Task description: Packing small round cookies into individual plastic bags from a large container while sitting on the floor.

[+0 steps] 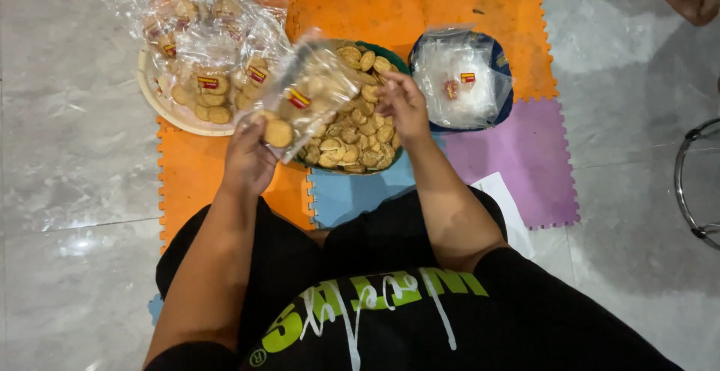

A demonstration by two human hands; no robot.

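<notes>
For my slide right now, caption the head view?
Left hand holds a clear biscuit bag; right hand reaches into biscuit bowl.

Bright, even indoor light falls from overhead. The glossy floor (67, 153) shows white glare patches at left, and the clear plastic bags (210, 33) glint. Shadows are soft. Focus is fair, with mild softness toward the edges.

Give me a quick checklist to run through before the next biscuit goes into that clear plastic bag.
1. Clear plastic bag gripped by left hand: ok.
2. Bag mouth open: cannot tell.
3. Right hand over the loose round biscuits in the green bowl: ok.
4. Biscuit pinched in right fingers: cannot tell.
5. Spare empty bags in the blue bowl: ok.
6. Filled bags piled in the cream tray: ok.
</notes>
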